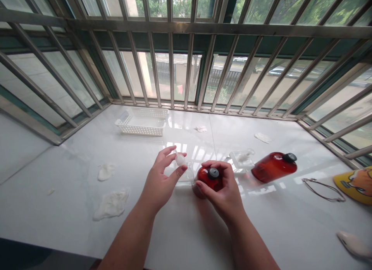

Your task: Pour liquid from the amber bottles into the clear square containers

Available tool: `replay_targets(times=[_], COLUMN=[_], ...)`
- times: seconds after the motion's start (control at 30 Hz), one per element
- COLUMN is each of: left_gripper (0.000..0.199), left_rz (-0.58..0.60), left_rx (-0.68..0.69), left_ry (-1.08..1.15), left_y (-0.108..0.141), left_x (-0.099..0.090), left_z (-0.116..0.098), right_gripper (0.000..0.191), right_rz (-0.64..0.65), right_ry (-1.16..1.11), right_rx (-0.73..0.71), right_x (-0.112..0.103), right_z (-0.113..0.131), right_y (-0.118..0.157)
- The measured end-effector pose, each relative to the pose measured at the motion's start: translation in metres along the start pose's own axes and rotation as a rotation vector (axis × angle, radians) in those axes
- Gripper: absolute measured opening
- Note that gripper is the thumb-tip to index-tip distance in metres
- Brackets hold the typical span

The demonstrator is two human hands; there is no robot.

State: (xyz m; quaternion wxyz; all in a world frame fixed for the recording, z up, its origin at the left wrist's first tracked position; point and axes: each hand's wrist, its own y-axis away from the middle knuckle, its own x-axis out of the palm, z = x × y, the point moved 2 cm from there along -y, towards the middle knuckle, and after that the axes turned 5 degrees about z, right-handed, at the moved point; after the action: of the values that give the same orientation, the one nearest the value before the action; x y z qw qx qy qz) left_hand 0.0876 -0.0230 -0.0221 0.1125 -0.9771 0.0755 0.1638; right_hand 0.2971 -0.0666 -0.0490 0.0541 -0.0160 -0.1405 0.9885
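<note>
pinching a small white scoop (180, 159), left hand (162, 177) hovers beside right hand (222, 183) gripping red bottle (208, 177).

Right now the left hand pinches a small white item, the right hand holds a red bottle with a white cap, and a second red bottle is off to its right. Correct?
Cap colour is wrong: the head view shows a black cap. The left hand, small white item, right hand, red bottle and second red bottle are as stated.
</note>
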Motion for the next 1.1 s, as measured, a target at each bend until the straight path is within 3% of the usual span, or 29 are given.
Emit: replay_targets(times=[0.23, 0.33, 0.43, 0.53, 0.67, 0.77, 0.93, 1.1], left_gripper=[0.028, 0.027, 0.03, 0.031, 0.026, 0.026, 0.031, 0.047], left_rz=[0.064, -0.013, -0.12, -0.211, -0.34, -0.4, -0.356, -0.255], left_rx=[0.074, 0.211, 0.291, 0.115, -0.296, -0.359, -0.422, -0.561], left_ry=[-0.057, -0.289, -0.609, -0.857, -1.006, -1.0, -0.979, -0.993], left_y=[0.01, 0.012, 0.01, 0.005, 0.008, 0.015, 0.016, 0.007], left_x=[-0.003, -0.011, -0.025, -0.052, -0.1, -0.123, -0.123, -0.113], left_z=[-0.024, -0.036, -0.033, -0.007, 0.045, 0.076, 0.097, 0.09], right_gripper=[0.048, 0.047, 0.047, 0.048, 0.047, 0.047, 0.047, 0.038], right_rz=[-0.005, -0.001, -0.003, -0.009, -0.005, -0.002, -0.008, 0.005], right_ry=[0.002, 0.01, 0.019, 0.02, 0.035, 0.043, 0.038, 0.101], right_rx=[0.003, 0.002, 0.007, 0.017, 0.02, 0.024, 0.035, -0.009], right_x=[-0.001, -0.001, -0.001, -0.002, -0.002, -0.002, -0.002, -0.003], right_z=[-0.001, -0.001, -0.001, -0.002, -0.002, -0.002, -0.002, 0.002], right_y=[0.001, 0.001, 0.001, 0.001, 0.001, 0.001, 0.002, 0.0])
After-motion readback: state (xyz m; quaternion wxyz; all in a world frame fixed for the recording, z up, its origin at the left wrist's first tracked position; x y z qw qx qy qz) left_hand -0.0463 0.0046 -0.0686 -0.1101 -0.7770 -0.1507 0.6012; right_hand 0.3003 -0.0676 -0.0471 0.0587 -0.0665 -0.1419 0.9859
